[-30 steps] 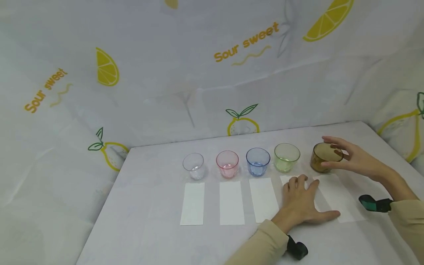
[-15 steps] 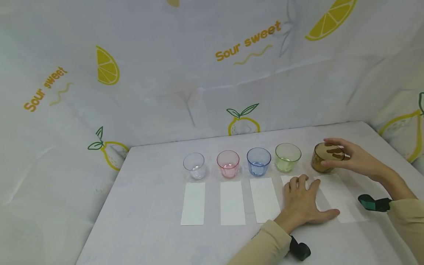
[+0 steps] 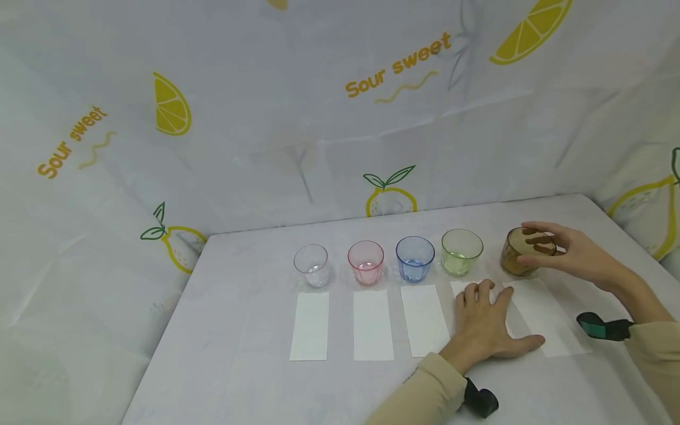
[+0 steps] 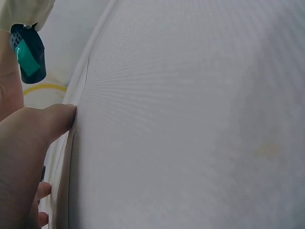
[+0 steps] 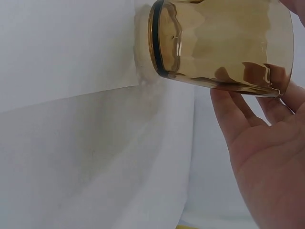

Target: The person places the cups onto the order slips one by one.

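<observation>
My right hand (image 3: 584, 260) holds the amber glass tumbler (image 3: 511, 262) at the right end of a row of glasses, thumb on the near side and fingers behind. Seen from the right wrist, the same tumbler (image 5: 219, 43) leans a little, its dark-ringed base close to the white surface and fingertips against its wall. In front of it, my left hand (image 3: 480, 327) rests with spread fingers between two white paper cards. The rightmost card (image 3: 552, 324) lies under its thumb tip; the other card (image 3: 458, 288) is mostly hidden by the hand.
Left of the amber tumbler stand a green glass (image 3: 460, 254), a blue glass (image 3: 414, 262), a pink glass (image 3: 365, 265) and a clear glass (image 3: 312, 268). White cards (image 3: 310, 327) lie before them. A lemon-print cloth (image 3: 255, 165) backs the white table (image 3: 228, 330).
My right fingers have come in around the amber tumbler, which has shifted slightly right and tipped a little. The left hand stays in place.
</observation>
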The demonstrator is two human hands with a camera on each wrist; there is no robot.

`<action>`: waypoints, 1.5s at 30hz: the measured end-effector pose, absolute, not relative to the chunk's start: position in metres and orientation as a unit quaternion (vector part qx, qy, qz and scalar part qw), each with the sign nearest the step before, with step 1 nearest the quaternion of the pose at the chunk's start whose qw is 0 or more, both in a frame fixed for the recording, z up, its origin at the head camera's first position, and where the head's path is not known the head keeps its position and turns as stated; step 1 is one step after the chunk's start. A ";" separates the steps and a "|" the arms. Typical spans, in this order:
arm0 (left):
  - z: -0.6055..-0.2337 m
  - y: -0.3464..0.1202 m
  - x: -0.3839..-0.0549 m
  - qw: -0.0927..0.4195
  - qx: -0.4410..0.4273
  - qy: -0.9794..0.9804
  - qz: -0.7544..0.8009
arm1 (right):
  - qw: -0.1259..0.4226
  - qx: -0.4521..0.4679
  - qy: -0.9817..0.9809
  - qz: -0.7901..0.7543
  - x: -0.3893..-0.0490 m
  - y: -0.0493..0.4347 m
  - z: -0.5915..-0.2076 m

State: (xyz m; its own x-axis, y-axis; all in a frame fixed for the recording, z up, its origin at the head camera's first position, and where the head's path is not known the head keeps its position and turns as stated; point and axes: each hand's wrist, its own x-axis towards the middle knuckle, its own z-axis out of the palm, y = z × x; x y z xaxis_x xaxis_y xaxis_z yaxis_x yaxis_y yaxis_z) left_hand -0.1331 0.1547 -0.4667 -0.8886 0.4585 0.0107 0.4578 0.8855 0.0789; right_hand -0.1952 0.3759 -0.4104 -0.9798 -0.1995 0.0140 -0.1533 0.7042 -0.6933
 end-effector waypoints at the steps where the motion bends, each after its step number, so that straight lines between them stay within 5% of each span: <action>1: -0.467 0.155 -0.133 0.003 0.236 0.971 0.039 | 0.032 -0.096 0.923 -0.371 -0.194 0.376 -0.409; 26: -0.465 0.155 -0.133 0.010 0.237 0.970 0.047 | -0.032 -0.208 0.894 -0.395 -0.153 0.381 -0.400; 45: -0.465 0.154 -0.131 -0.006 0.231 0.972 0.038 | 0.017 -0.310 0.868 -0.387 -0.142 0.407 -0.415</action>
State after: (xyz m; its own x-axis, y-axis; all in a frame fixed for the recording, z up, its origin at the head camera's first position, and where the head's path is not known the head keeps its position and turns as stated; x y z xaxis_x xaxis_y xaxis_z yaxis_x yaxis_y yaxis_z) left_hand -0.1307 0.1540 -0.4653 -0.8930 0.4492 0.0288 0.4500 0.8902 0.0704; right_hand -0.1417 0.4065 -0.4155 -0.8075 -0.5512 0.2103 -0.5247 0.5080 -0.6831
